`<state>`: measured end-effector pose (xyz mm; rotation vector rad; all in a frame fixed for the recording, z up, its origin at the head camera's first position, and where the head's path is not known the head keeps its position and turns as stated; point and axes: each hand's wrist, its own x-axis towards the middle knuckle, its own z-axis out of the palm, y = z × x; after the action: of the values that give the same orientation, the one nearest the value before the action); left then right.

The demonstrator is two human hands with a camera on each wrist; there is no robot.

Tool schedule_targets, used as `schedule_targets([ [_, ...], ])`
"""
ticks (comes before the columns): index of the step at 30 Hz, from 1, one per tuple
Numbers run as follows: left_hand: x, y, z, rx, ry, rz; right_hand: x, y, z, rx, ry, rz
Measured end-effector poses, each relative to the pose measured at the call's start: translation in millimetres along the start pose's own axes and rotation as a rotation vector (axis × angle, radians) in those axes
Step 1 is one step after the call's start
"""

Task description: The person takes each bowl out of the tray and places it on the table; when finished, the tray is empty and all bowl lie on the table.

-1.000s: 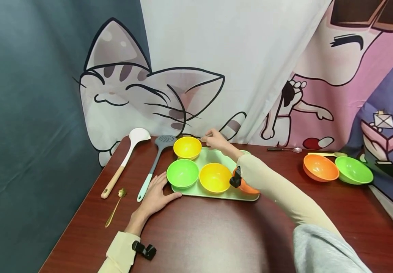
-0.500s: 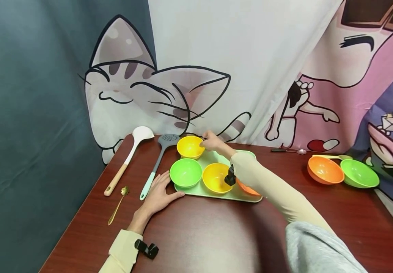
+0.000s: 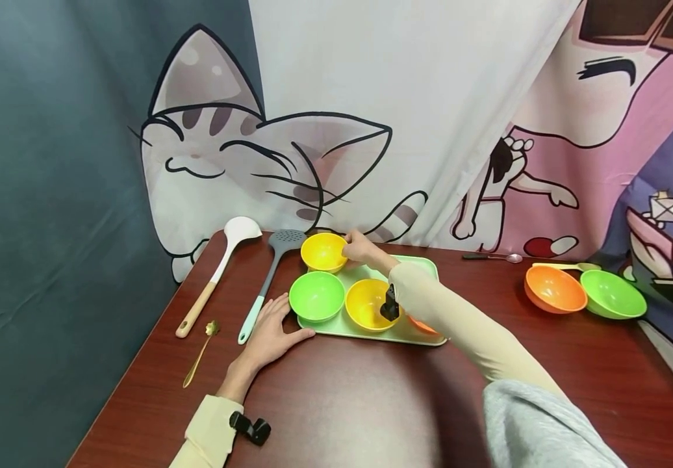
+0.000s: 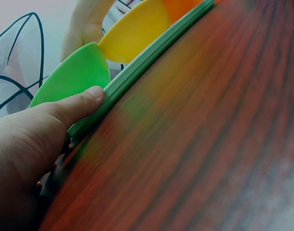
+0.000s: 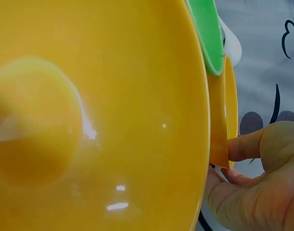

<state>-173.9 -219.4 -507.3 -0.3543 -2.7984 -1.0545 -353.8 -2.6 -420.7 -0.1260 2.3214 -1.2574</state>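
My right hand (image 3: 364, 250) reaches to the far side of the light green tray (image 3: 415, 261). It pinches the right rim of the far yellow bowl (image 3: 321, 252), the thumb (image 5: 245, 146) at the rim and other fingers lower down. My left hand (image 3: 270, 336) rests at the tray's front left corner, fingers stretched out beside the green bowl (image 3: 316, 298) and thumb (image 4: 91, 96) along the tray edge. The near yellow bowl (image 3: 362, 304) sits right of the green one. Under my right forearm an orange bowl (image 3: 422, 325) is mostly hidden.
Left of the tray lie a grey slotted turner (image 3: 276, 260), a white ladle (image 3: 229, 250) and a small gold spoon (image 3: 199, 357). Another orange bowl (image 3: 554, 290) and a green bowl (image 3: 612, 296) stand far right, near small spoons. A curtain (image 3: 430, 117) hangs behind the table.
My right hand has moved slightly left and down onto the far yellow bowl's rim and taken hold of it. My left hand stays at the tray corner. The head view has shifted slightly.
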Motion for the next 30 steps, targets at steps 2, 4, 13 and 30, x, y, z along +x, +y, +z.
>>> schedule_targets([
  [2,0.9,0.9,1.1,-0.002,0.000,0.003,-2.2,-0.1,0.1,0.015,0.008,0.003],
  [4,1.2,1.6,2.0,-0.005,-0.002,-0.004,-4.0,-0.3,0.2,0.025,0.018,-0.004],
  [13,7.4,5.4,9.5,-0.019,-0.007,0.014,-9.7,8.4,-17.6,-0.071,0.111,-0.091],
  [30,1.3,4.6,1.5,-0.009,0.025,0.007,-42.0,11.0,-66.1,0.153,0.197,-0.180],
])
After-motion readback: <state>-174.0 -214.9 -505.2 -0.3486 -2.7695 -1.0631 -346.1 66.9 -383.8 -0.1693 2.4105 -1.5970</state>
